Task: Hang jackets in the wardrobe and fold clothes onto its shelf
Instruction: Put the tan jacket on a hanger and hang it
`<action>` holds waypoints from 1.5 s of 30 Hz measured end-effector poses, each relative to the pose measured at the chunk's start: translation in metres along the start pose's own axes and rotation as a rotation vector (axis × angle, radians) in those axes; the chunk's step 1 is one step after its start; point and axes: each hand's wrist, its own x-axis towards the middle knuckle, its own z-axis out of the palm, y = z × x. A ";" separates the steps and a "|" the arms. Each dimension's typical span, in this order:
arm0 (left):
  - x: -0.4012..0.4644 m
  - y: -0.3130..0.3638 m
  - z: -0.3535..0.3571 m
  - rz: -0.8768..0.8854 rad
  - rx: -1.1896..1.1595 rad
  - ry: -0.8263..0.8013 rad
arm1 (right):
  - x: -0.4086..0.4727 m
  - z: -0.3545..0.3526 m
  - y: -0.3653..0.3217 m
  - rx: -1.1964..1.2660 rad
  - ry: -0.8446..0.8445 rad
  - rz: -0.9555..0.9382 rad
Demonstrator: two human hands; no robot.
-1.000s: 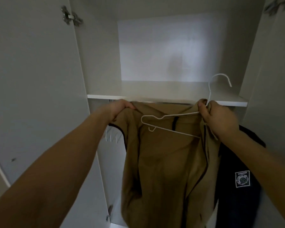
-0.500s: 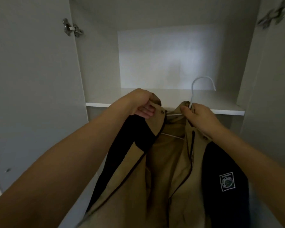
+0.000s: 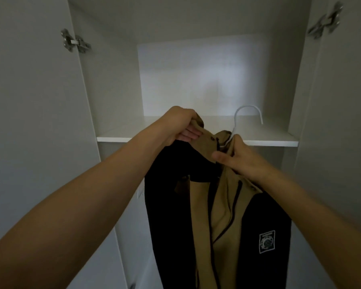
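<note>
The left hand (image 3: 180,127) curls its fingers (image 3: 191,134) round the jacket (image 3: 219,205) collar; the right hand (image 3: 238,158) pinches cloth at the hanger (image 3: 248,113) neck. The hanger's arms are hidden inside the jacket, whose hem is cut off below. Behind the fingers lies the shelf (image 3: 133,134).

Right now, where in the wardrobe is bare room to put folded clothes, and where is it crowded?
The shelf shows bare board on its left part, beside the left wall, and behind the hanger up to the back panel. Its front middle is crowded: the left hand and right hand hold the jacket there.
</note>
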 end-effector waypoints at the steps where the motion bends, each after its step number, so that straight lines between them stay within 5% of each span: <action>1: 0.000 0.001 0.002 0.009 -0.001 -0.013 | 0.003 0.000 -0.002 -0.043 0.008 -0.001; 5: -0.001 -0.003 0.010 0.081 -0.037 -0.104 | 0.018 -0.004 0.001 0.005 0.192 -0.041; 9: -0.026 -0.067 0.037 0.310 -0.093 0.224 | 0.031 -0.006 -0.003 0.113 0.241 0.015; 10: -0.039 -0.095 0.054 0.317 -0.061 0.171 | 0.033 -0.004 -0.003 0.128 0.259 0.022; 13: -0.064 -0.166 0.106 0.081 0.255 -0.144 | 0.038 -0.005 -0.005 0.189 0.340 0.041; 18: -0.050 -0.198 0.141 -0.030 0.212 0.007 | 0.035 -0.004 0.000 0.269 0.597 -0.055; 24: -0.063 -0.204 0.182 -0.131 0.470 0.080 | 0.020 0.011 0.011 0.140 0.730 -0.185; 26: -0.058 -0.212 0.182 -0.167 0.346 0.122 | 0.015 0.013 0.014 0.126 0.759 -0.180; 31: -0.042 -0.226 0.141 -0.137 -0.417 0.172 | -0.002 0.005 0.039 -0.066 0.828 -0.183; 37: -0.014 -0.203 0.074 0.209 0.305 0.449 | -0.012 -0.003 0.059 -0.403 0.546 -0.190; 41: -0.003 -0.159 0.036 0.514 0.710 0.339 | -0.010 -0.024 0.048 -0.398 0.347 -0.058; 45: 0.002 -0.115 0.029 0.646 0.760 0.202 | -0.010 -0.021 0.021 -0.405 0.049 0.038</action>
